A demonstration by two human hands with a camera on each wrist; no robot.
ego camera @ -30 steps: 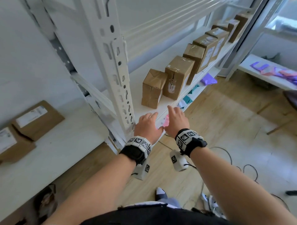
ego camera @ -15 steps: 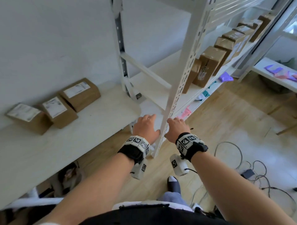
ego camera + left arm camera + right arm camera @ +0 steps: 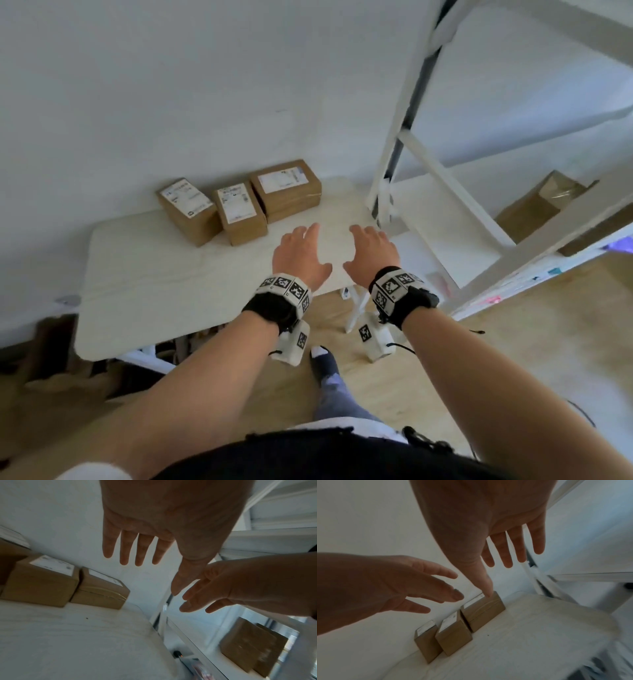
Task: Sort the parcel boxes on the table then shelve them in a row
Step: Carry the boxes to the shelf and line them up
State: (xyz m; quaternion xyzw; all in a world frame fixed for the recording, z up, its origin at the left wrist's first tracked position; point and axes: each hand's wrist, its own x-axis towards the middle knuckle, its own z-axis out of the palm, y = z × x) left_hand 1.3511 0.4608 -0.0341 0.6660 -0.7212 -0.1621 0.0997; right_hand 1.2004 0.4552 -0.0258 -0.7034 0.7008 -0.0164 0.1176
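Three brown parcel boxes with white labels stand side by side against the wall at the back of the white table (image 3: 144, 274): a left box (image 3: 188, 209), a middle box (image 3: 241, 214) and a larger right box (image 3: 286, 188). Both hands hover over the table's right part, palms down, fingers straight and spread, holding nothing. My left hand (image 3: 299, 253) is just in front of the boxes, a little right of them. My right hand (image 3: 371, 251) is beside it, near the shelf post. The boxes (image 3: 481, 609) also show in the right wrist view.
A white metal shelf rack (image 3: 404, 137) stands right of the table, its post and diagonal brace close to my right hand. One brown box (image 3: 541, 205) sits on its shelf. Wooden floor (image 3: 513, 342) lies below, with my foot (image 3: 325, 363) on it.
My view and both hands have swung left, from the shelf rack's front post to over the table. The three table boxes are now close ahead; the shelved row has passed out of view.
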